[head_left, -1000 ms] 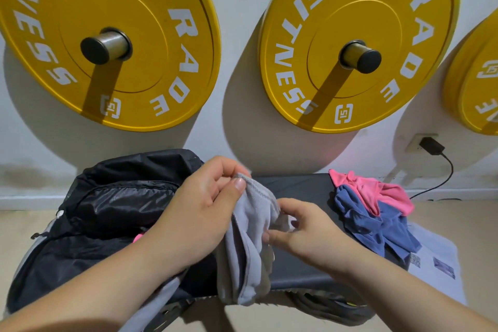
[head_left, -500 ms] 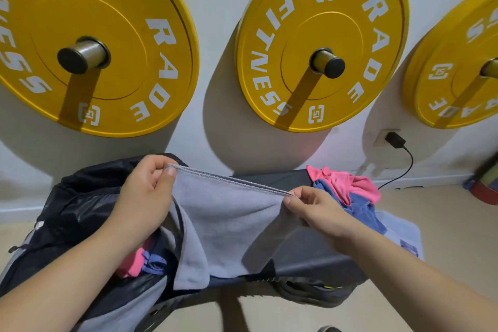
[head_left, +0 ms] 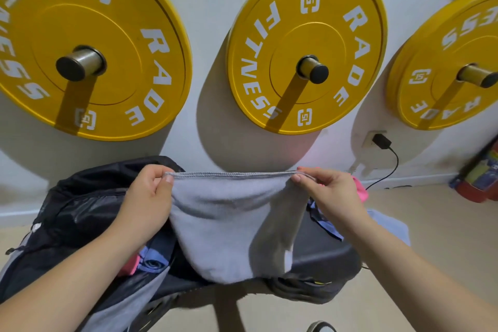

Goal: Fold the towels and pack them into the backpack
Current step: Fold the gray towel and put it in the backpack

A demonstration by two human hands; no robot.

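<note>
Grey towel (head_left: 229,226) is stretched out by its stitched top hem, hanging slack above the dark bench (head_left: 318,248) with one lower corner folded back on the right. Left hand (head_left: 147,197) and right hand (head_left: 327,193) each pinch a top corner between thumb and curled fingers. Black backpack (head_left: 80,205) lies open on the left, pink and blue cloth showing inside; pink towel (head_left: 361,191) and blue towel (head_left: 323,224) lie behind the right hand.

Backpack (head_left: 80,210) lies on the counter's (head_left: 318,250) left end, with packed towels (head_left: 151,261) inside its opening. Loose towels (head_left: 361,193) lie at the right end, behind the right hand (head_left: 328,194). A towel (head_left: 229,224) hangs between the left hand (head_left: 145,197) and the right hand, above the counter. Weight plates (head_left: 307,48) are mounted on the wall behind.
</note>
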